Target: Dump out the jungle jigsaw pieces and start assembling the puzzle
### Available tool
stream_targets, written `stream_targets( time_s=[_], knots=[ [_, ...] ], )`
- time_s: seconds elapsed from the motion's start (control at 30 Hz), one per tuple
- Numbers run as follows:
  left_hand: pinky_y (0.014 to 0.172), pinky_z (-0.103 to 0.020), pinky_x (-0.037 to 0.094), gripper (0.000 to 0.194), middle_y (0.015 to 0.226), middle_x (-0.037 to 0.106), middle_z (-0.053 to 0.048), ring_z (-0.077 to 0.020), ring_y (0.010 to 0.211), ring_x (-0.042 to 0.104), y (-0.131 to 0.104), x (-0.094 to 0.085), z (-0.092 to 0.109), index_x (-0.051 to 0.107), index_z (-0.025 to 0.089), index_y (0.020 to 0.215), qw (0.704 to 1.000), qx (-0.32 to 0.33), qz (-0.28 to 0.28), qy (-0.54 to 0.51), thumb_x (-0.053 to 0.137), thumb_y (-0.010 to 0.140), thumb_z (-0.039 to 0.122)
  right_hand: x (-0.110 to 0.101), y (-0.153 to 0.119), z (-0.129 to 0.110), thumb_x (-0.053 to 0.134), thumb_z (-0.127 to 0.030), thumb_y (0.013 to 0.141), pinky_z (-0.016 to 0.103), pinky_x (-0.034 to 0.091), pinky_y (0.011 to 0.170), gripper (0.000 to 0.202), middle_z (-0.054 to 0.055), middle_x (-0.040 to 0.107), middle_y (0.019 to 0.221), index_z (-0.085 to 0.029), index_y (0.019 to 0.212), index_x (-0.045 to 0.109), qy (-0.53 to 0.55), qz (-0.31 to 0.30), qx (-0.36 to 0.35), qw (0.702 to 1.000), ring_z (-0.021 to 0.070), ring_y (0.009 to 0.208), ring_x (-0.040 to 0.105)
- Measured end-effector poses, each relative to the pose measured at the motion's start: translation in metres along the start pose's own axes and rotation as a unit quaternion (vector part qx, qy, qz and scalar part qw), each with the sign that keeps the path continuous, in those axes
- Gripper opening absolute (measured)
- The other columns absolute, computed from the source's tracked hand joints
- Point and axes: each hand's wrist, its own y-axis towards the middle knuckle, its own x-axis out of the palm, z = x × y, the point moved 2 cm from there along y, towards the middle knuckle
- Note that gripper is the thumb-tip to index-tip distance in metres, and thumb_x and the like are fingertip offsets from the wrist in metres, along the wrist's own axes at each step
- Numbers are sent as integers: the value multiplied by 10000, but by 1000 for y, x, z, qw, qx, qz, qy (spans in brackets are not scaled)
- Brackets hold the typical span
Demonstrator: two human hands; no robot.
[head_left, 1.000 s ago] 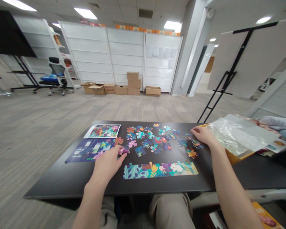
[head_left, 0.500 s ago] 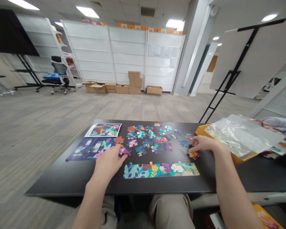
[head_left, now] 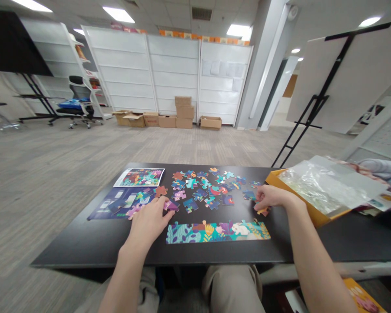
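Note:
My left hand [head_left: 151, 216] rests on the table's left side, thumb and forefinger curled about a purple puzzle piece [head_left: 171, 205]. On the right, my right hand [head_left: 271, 196] is closed in a pinch over a dark piece, mostly hidden by the fingers. Just under those fingertips lies an orange puzzle piece [head_left: 263, 211]. Between the hands, loose puzzle pieces [head_left: 200, 194] are spread over the black table [head_left: 117, 243]. Nearer to me lies a joined strip of puzzle [head_left: 218, 232] with plants and a white rabbit.
A picture sheet [head_left: 140, 177] lies at the back left, above a dark blue sheet [head_left: 104, 206] with pieces on it. To the right stands a yellow box [head_left: 326, 217] with clear plastic in it. A whiteboard stand [head_left: 308, 117] rises beyond the table.
My right hand has shifted slightly left, its fingers now covering more of the dark piece. My left hand stays at the purple piece. The view has moved a little.

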Motion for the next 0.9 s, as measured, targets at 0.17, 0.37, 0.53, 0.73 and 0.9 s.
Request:
stream_targets(
  time_s=[0.17, 0.37, 0.53, 0.73, 0.9],
  knots=[
    [863, -357, 505, 298, 1291, 661, -82, -286, 1124, 673, -2, -2, -1, 624, 230, 1196, 1000, -6, 12, -18, 531, 985, 420, -9, -11, -19, 818, -468, 672, 248, 456, 511, 366, 26, 706, 641, -202, 705, 568, 148, 2, -105, 983, 172, 594, 654],
    [869, -335, 502, 276, 1271, 689, -64, -256, 1082, 689, 2, -5, 4, 642, 237, 1174, 998, 7, 43, -47, 520, 992, 404, 1, -17, -74, 784, -533, 787, 264, 510, 548, 453, 26, 726, 760, -185, 1024, 616, 313, -24, -227, 922, 155, 615, 666],
    [842, -304, 498, 235, 1175, 744, -39, -233, 1060, 704, 4, -1, 19, 665, 244, 1151, 994, 44, 54, -84, 553, 981, 364, 23, 2, -93, 845, -529, 721, 278, 511, 604, 418, 24, 719, 745, -166, 827, 666, 350, -4, -245, 904, 152, 636, 665],
    [778, -284, 498, 248, 1138, 762, -20, -211, 1015, 713, 2, -1, 38, 666, 269, 1185, 991, 66, 27, -110, 577, 966, 345, 40, 20, -115, 875, -493, 675, 224, 420, 490, 464, 9, 724, 714, -183, 924, 636, 367, 1, -205, 907, 140, 591, 658],
    [773, -283, 498, 231, 1135, 760, -17, -216, 1024, 713, 0, -1, 36, 662, 277, 1172, 988, 101, 15, -118, 600, 954, 321, 58, 28, -150, 844, -474, 710, 214, 458, 504, 418, 9, 744, 724, -195, 929, 623, 298, -86, -230, 922, 148, 615, 689]
  ],
)
